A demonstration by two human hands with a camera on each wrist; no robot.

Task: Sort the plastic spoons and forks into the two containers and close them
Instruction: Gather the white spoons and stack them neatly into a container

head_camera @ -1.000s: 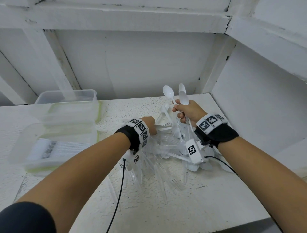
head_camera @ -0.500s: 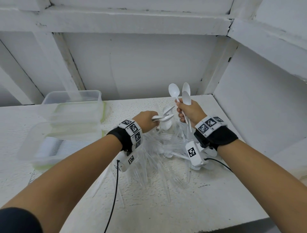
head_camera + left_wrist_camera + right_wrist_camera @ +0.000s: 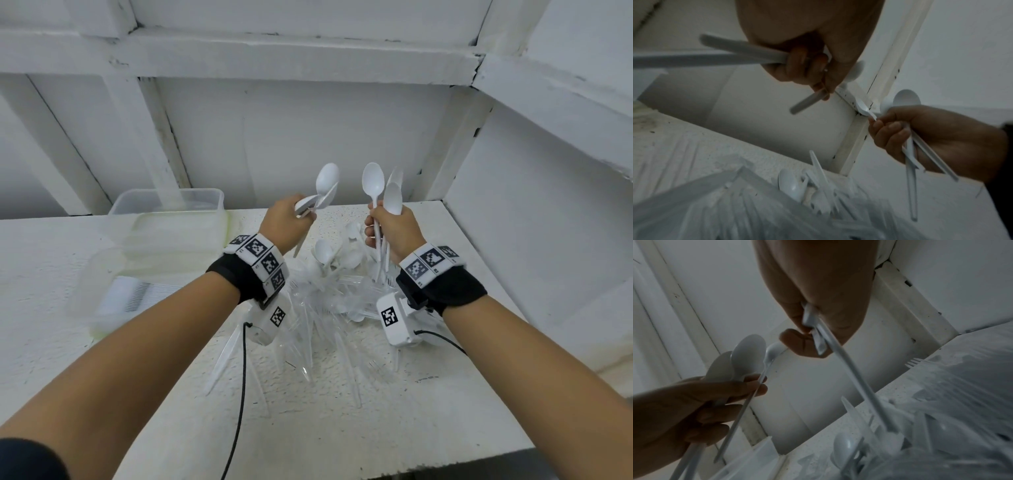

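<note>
White plastic spoons (image 3: 373,186) fill both hands: the left hand (image 3: 286,222) grips a few, the right hand (image 3: 390,229) several more, above a mixed cutlery heap (image 3: 329,301) on the table (image 3: 342,428). Two open containers (image 3: 164,212) wait at left, one partly filled; most sorting remains.

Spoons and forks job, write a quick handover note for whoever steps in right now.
Left hand grips a few white spoons raised over the pile.
Right hand grips another bunch of spoons, bowls up.
Mixed pile of cutlery lies on the table between the wrists.
Two clear containers sit at the left; the nearer one already holds some cutlery.
Left: drop the spoons in, sort the rest of the pile, close both.
</note>
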